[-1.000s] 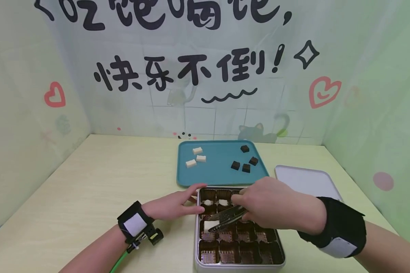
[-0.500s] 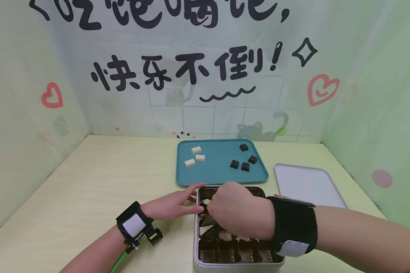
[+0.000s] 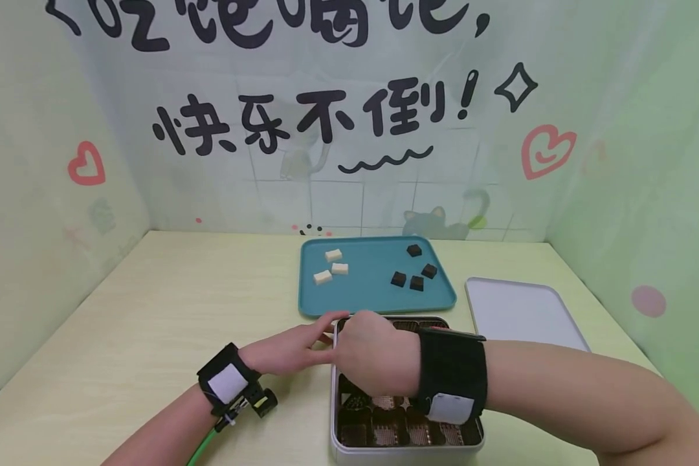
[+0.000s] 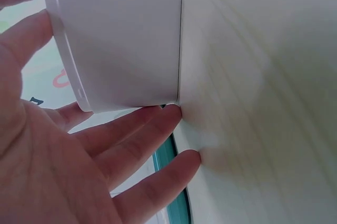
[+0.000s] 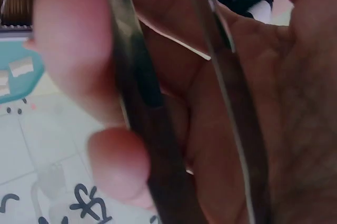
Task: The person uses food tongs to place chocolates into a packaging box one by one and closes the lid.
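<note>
My right hand (image 3: 375, 356) grips metal tongs (image 5: 142, 77) over the left side of a silver tin (image 3: 408, 452). Both arms of the tongs run through the curled fingers in the right wrist view; in the head view the hand hides most of them. Brown dividers (image 3: 384, 417) split the tin into several compartments. White pieces seen in some of them earlier are now mostly covered by the hand. At the tin's left wall, my left hand (image 3: 285, 353) touches with spread, fairly straight fingers. The left wrist view shows its fingertips (image 4: 171, 113) along the tin's side and corner.
Behind the tin lies a blue tray (image 3: 367, 301). It bears several dark cubes (image 3: 417, 283) on the right and three white blocks (image 3: 340, 268) on the left. A pale lilac tray or lid (image 3: 524, 310) lies at the right. Printed fabric walls (image 3: 349, 200) enclose the table.
My right hand has moved left across the tin with the tongs, now covering the upper left compartments. The left hand has stayed at the tin's side. The tray's pieces have not moved.
</note>
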`<state>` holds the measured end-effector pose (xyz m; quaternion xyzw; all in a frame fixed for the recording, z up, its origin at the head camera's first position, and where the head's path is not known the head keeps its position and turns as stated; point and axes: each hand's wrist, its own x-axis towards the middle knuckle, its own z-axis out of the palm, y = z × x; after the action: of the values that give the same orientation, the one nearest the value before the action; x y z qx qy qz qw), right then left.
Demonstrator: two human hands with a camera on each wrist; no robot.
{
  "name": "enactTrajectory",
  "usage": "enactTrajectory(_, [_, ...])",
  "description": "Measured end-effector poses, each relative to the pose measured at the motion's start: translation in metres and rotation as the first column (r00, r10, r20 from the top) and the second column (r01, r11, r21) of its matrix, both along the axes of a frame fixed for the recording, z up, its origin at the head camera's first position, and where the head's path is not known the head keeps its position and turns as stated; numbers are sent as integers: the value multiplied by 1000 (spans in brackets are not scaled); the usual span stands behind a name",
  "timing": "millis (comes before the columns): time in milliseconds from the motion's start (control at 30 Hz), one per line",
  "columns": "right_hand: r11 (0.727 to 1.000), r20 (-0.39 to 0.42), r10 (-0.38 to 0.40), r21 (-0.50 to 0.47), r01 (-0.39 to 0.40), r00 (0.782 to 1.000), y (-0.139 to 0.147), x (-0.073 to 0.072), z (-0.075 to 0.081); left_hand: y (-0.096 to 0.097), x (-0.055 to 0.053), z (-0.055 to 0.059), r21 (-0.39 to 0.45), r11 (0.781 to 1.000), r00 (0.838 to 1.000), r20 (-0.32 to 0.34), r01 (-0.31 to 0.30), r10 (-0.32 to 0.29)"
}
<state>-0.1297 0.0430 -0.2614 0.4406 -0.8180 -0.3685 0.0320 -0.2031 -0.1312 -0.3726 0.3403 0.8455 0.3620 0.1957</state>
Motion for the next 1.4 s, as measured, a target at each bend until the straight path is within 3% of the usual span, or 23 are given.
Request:
enactTrajectory(133, [999, -3, -11, -46, 10, 1000, 4, 2, 7, -2, 0, 1, 0, 1000, 1000, 9, -6, 6])
enactTrajectory(300, [984, 107, -94, -142, 109, 990, 21, 0, 28, -3, 0, 2, -13, 999, 999, 28, -32, 32])
enactTrajectory(467, [934, 234, -111, -307, 182, 966, 49, -10, 51, -2, -1, 5, -26, 999, 999, 21, -38, 39])
enactTrajectory(667, [858, 258, -123, -458, 233, 958, 77, -39, 63, -2, 0, 7, -38, 998, 999, 14, -48, 49])
enactTrajectory(833, [788, 281, -218, -514, 338, 935, 83, -84, 44, -2, 2, 6, -33, 998, 998, 21, -55, 56])
enactTrajectory(1067, [738, 317, -304, -519, 433, 898, 79, -142, -4, -2, 3, 1, -32, 998, 998, 26, -54, 55])
enactTrajectory(1233, [731, 308, -317, -523, 438, 897, 74, -168, -23, 0, 4, -1, -26, 999, 999, 20, -45, 45])
enactTrajectory(1400, [742, 297, -333, -503, 443, 895, 61, -183, -25, -2, 3, 2, -36, 998, 999, 2, -48, 48])
